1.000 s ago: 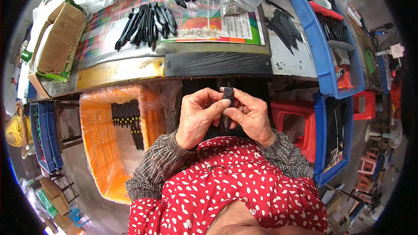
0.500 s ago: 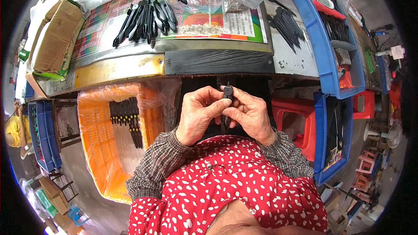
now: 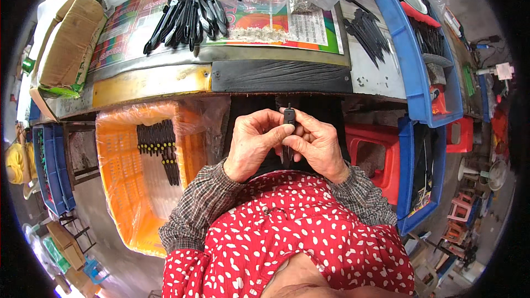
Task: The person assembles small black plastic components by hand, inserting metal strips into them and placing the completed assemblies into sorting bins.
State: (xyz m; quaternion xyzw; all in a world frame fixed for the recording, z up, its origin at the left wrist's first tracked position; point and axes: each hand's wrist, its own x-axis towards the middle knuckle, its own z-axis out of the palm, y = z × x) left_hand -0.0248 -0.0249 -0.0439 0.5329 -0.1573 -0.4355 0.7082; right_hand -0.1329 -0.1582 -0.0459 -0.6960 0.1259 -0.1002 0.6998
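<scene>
Holding a small black plastic part (image 3: 289, 118) upright near the table (image 3: 165, 80) edge, left hand (image 3: 255, 144) and right hand (image 3: 316, 144) fingers pinch it; keep both grips firm and aligned.

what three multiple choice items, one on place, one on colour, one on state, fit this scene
1. Where does the orange crate sit?
A. to the person's left, below the bench
B. on the bench top
C. on the red stool

2. What colour is the long bin at the bench's right end?
A. green
B. blue
C. white

3. How is the small black part held?
A. in the left hand alone
B. lying loose on the lap
C. between both hands

Answers: 1 A, it stands under the bench edge; 2 B, its rim is blue; 3 C, left hand and right hand pinch it.
</scene>
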